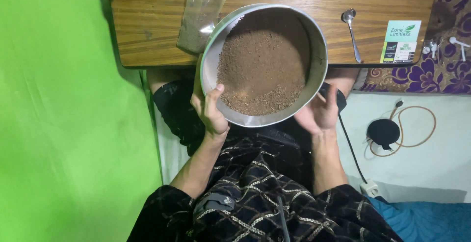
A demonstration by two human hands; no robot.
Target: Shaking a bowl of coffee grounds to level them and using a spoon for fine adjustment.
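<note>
From the head camera, your left hand (210, 112) clamps the near rim of the round steel sieve (265, 63), thumb hooked inside, fingers (197, 87) underneath, so it stays level over your lap at the desk (147, 31) edge. The brown powder (262, 72) lies heaped toward the near side. Your right hand (319, 114) is beside the sieve's right wall with its fingers apart, palm facing it. A clear plastic bag (198, 18) lies left of the sieve, a metal spoon (352, 31) right.

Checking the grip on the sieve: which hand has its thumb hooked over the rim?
The left hand: its thumb lies over the round metal sieve's rim. The right hand sits open beside the outer wall.
</note>
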